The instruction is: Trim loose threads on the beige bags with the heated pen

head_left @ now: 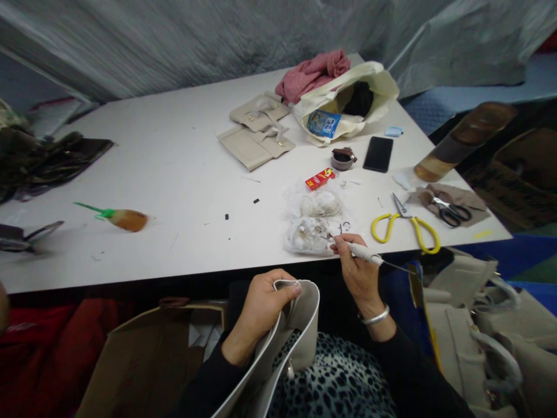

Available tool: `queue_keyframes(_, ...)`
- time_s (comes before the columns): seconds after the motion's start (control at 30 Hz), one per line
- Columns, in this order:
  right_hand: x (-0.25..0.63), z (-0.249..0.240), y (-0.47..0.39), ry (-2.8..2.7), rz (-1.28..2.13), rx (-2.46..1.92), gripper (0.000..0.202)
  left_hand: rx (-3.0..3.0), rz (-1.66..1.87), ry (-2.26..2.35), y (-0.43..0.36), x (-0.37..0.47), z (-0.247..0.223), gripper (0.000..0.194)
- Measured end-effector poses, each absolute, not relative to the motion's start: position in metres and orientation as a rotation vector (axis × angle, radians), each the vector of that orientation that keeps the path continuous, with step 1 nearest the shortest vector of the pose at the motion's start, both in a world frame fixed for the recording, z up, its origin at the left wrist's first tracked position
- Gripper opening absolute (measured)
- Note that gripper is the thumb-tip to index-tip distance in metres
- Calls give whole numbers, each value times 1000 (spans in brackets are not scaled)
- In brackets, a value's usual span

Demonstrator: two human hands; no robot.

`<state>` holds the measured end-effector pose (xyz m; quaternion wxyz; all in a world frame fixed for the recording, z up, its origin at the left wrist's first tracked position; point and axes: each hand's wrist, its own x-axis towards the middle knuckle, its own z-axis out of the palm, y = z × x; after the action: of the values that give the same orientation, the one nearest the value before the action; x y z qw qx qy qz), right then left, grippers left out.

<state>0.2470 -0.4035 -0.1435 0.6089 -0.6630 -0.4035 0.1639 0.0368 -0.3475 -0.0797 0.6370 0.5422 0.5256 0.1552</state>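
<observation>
My left hand (266, 302) grips the upper edge of a beige bag piece (304, 342), thumb inside the rim, over my lap. My right hand (359, 273) is closed around a thin tool with a white wrapped handle (363, 253). The tool's tip is over a clear plastic bag (307, 237) with whitish, brown-flecked contents at the table's front edge. Behind that lies another whitish bundle (321, 204), with a small red box (319, 179) beyond it.
On the white table (174, 145) are yellow-handled scissors (420, 232), black-handled scissors (455, 215), a phone (378, 154), a bottle (461, 142), beige pieces (250, 150), a cloth bag (378, 81) and a glue bottle (128, 219). Beige bags (461, 337) lie at right.
</observation>
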Motion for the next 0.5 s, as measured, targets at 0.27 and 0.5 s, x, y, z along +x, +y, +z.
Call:
queue_keyframes(0.27,248,-146,-403,-931,429,-1526,22,1246,320,1171,-343,37,-82,26)
queue_keyframes(0.5,248,-144,-403,-1038,418,-1566,21,1280,301,1168,-342,38,-81,25)
